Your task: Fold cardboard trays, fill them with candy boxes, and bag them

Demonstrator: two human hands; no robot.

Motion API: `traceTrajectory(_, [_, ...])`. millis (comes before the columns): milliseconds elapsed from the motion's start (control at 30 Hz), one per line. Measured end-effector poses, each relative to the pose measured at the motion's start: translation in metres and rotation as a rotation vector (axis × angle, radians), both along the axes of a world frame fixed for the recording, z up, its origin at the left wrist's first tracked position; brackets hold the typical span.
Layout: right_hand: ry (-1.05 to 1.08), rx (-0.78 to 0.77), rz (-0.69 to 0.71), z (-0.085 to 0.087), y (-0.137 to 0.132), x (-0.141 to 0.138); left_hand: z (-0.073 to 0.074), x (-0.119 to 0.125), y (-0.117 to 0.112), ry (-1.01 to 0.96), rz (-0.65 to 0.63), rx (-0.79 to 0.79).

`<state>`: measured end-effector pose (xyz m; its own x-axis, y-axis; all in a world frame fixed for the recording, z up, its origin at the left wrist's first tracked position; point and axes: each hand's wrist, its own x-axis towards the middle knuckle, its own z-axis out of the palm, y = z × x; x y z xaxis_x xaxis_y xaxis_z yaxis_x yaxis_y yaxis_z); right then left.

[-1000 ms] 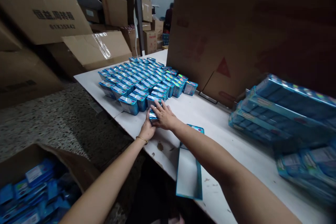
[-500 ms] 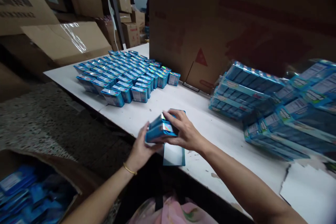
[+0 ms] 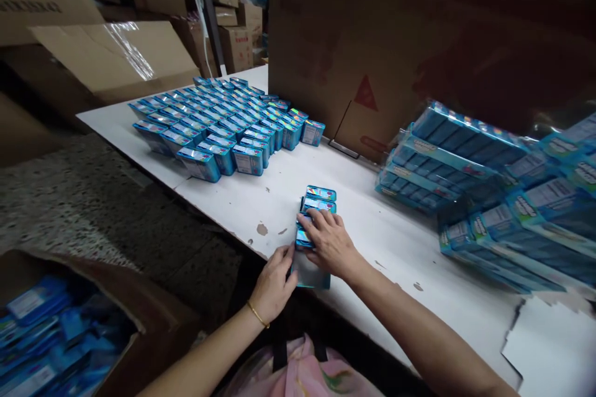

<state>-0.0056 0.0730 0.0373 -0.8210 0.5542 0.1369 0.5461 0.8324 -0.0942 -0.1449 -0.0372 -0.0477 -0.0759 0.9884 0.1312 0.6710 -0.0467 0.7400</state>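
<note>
Right hand [image 3: 329, 243] cupped over blue tins [image 3: 316, 206], now set down in a row on a blue-edged card tray [image 3: 313, 276], left hand [image 3: 274, 282] half-curled beside the tray's edge, no longer lifting

One head-worn view faces forward and down — close above the left hand [image 3: 274, 284] and right hand [image 3: 329, 243].

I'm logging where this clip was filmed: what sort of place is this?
It looks like a warehouse or packing room: stacked cardboard cartons, rows of blue tins set out on a white table, and an open carton of blue packs on the floor.
</note>
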Motion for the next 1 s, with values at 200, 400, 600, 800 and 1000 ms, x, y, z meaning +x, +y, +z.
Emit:
traceTrajectory(200, [0.165, -0.115, 0.124, 0.021, 0.038, -0.004, 0.012, -0.02, 0.003, 0.051, 0.029, -0.007])
traceTrajectory(400, [0.219, -0.089, 0.178, 0.037, 0.127, -0.163, 0.011, -0.065, 0.04, 0.036, 0.215, 0.126])
traceTrajectory(600, [0.019, -0.045, -0.094, -0.016, 0.142, -0.261, 0.01, -0.123, 0.058, -0.063, 0.342, 0.172])
traceTrajectory(800, [0.153, 0.191, 0.006, -0.023, 0.126, -0.253, 0.005, -0.121, 0.054, -0.13, 0.327, 0.115])
traceTrajectory(1000, [0.155, 0.11, 0.106, -0.003, 0.123, -0.253, 0.009, -0.093, 0.04, -0.107, 0.243, 0.087])
